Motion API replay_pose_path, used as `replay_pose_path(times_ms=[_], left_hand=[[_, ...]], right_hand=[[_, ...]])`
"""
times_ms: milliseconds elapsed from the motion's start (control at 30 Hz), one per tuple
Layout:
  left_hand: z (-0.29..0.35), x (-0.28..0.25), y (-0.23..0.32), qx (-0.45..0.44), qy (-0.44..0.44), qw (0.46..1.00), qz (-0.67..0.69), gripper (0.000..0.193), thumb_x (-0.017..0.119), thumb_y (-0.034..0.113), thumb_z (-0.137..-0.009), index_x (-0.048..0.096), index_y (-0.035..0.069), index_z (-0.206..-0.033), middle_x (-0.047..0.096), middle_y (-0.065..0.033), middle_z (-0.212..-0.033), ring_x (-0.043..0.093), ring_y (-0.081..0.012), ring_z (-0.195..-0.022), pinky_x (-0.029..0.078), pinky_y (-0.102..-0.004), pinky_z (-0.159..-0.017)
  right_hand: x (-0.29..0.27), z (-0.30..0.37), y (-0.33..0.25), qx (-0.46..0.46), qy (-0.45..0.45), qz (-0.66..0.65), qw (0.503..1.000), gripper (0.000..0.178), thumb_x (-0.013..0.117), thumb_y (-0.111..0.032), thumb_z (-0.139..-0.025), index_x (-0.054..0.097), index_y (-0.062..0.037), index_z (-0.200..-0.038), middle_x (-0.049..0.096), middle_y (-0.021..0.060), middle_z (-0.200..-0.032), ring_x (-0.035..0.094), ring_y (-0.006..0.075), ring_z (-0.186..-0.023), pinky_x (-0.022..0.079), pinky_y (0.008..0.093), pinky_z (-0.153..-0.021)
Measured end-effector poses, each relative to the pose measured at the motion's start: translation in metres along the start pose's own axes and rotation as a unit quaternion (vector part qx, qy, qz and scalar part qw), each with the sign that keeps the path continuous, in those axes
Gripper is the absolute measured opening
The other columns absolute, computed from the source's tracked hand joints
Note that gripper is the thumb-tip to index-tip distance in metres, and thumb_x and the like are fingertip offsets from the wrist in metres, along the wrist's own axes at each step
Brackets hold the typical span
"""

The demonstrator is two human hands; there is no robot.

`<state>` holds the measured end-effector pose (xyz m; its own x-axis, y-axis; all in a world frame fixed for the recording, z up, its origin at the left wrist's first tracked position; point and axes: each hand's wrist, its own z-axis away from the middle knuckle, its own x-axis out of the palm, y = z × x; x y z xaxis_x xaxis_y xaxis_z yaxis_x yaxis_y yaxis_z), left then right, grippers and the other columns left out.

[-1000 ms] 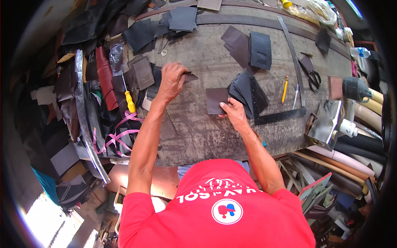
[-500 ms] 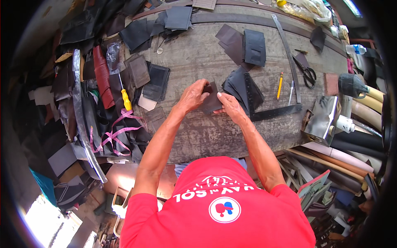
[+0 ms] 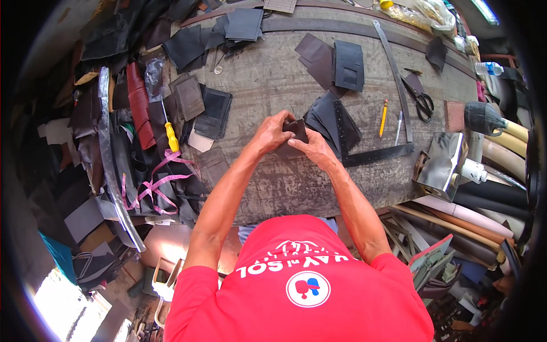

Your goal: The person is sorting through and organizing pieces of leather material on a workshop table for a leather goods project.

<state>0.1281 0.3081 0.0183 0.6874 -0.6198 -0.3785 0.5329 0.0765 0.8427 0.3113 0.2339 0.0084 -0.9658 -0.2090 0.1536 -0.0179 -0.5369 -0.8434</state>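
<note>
A small dark brown leather piece (image 3: 295,130) is held between my two hands over the middle of the worktable. My left hand (image 3: 272,133) pinches it at its left side, thumb toward the centre. From the right, my right hand (image 3: 315,147) grips it with the thumb on top; the other fingers are mostly hidden. The piece looks bent or layered, though I cannot tell which. Just right of my right hand lies a fanned stack of black leather pieces (image 3: 323,117), with a black L-shaped square ruler (image 3: 380,154) resting over it.
A yellow pencil (image 3: 383,118), black scissors (image 3: 424,105) and a long metal ruler (image 3: 393,74) lie to the right. Leftward are black leather pieces (image 3: 213,113), a yellow-handled screwdriver (image 3: 172,137) and a pink tape measure (image 3: 152,187). A metal can (image 3: 441,165) stands at the right edge.
My hands have come closer together around the leather piece. My right thumb has moved left across it, and the piece now appears bent or shifted between the fingers.
</note>
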Motion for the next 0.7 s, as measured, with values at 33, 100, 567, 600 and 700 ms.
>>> replay_pose_path(times_ms=[33, 100, 567, 600, 700], left_hand=[[-0.001, 0.002, 0.001, 0.005, 0.002, 1.000, -0.007, 0.042, 0.079, 0.018, -0.083, 0.062, 0.002, -0.119, 0.071, -0.0188, -0.107, 0.069, -0.0327, -0.102, 0.054, -0.0427, -0.086], [0.000, 0.004, -0.001, 0.024, 0.046, 0.999, -0.008, 0.041, 0.077, 0.020, -0.087, 0.062, 0.002, -0.120, 0.071, -0.0172, -0.107, 0.069, -0.0313, -0.101, 0.054, -0.0421, -0.086], [0.064, 0.012, -0.027, -0.129, -0.017, 0.859, 0.495, 0.063, 0.055, 0.053, -0.101, 0.051, 0.000, -0.135, 0.063, -0.0129, -0.125, 0.065, -0.0194, -0.105, 0.054, -0.0359, -0.091], [0.067, 0.014, -0.018, -0.139, -0.011, 0.853, 0.502, 0.062, 0.057, 0.052, -0.100, 0.052, 0.000, -0.135, 0.064, -0.0126, -0.124, 0.065, -0.0195, -0.106, 0.054, -0.0366, -0.092], [0.082, 0.021, 0.000, -0.168, -0.018, 0.832, 0.528, 0.062, 0.066, 0.048, -0.097, 0.053, 0.000, -0.134, 0.065, -0.0106, -0.123, 0.065, -0.0189, -0.112, 0.055, -0.0384, -0.094]], right_hand=[[-0.001, 0.000, 0.004, -0.011, -0.004, -0.004, 1.000, 0.032, 0.066, -0.025, -0.100, 0.064, -0.0012, -0.122, 0.068, 0.0021, -0.105, 0.060, 0.0082, -0.091, 0.052, 0.0291, -0.079], [0.004, -0.001, 0.002, -0.026, 0.039, 0.010, 0.999, 0.032, 0.067, -0.025, -0.098, 0.066, -0.0009, -0.118, 0.070, 0.0055, -0.099, 0.063, 0.0117, -0.089, 0.052, 0.0342, -0.075], [0.026, 0.036, -0.015, 0.053, 0.056, -0.110, 0.991, 0.034, 0.060, -0.030, -0.103, 0.064, 0.0001, -0.118, 0.071, 0.0072, -0.096, 0.069, 0.0144, -0.078, 0.060, 0.0317, -0.063], [0.028, 0.035, -0.016, 0.053, 0.053, -0.103, 0.992, 0.034, 0.060, -0.030, -0.103, 0.064, 0.0000, -0.118, 0.071, 0.0073, -0.097, 0.069, 0.0143, -0.079, 0.060, 0.0315, -0.063], [0.037, 0.039, -0.020, 0.058, 0.024, -0.094, 0.994, 0.035, 0.059, -0.030, -0.103, 0.063, -0.0004, -0.121, 0.070, 0.0071, -0.101, 0.069, 0.0137, -0.082, 0.061, 0.0312, -0.065]])
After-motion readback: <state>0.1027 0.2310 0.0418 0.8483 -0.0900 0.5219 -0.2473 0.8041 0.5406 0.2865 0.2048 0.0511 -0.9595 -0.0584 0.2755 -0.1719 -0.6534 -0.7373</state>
